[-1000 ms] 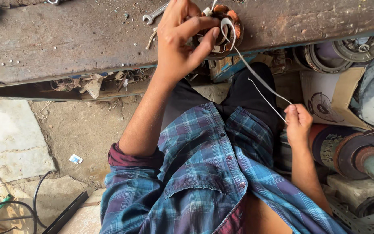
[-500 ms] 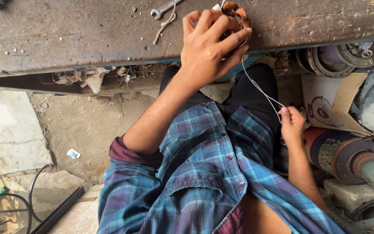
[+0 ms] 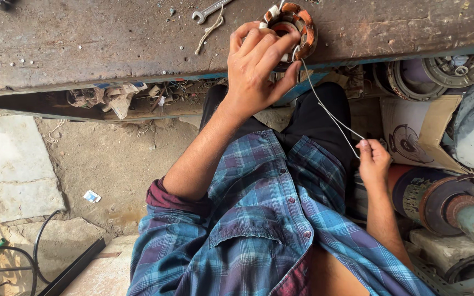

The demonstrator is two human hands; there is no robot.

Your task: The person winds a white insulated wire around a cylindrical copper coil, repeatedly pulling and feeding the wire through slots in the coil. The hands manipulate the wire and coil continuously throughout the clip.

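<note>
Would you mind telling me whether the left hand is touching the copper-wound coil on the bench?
Touching. The head view shows the left hand with fingers wrapped over the coil.

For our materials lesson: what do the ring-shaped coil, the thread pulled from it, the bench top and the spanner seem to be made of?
Coil: probably copper wire windings, orange-brown and glossy, with white wraps, maybe tape.
Thread: pale, thin, pulled taut; string or wire, cannot tell.
Bench top: looks like worn, stained wood, dull and rough, though it could be rusted metal.
Spanner: metal, grey with a shine.

Left hand outstretched, fingers curled; right hand pinched.
</note>
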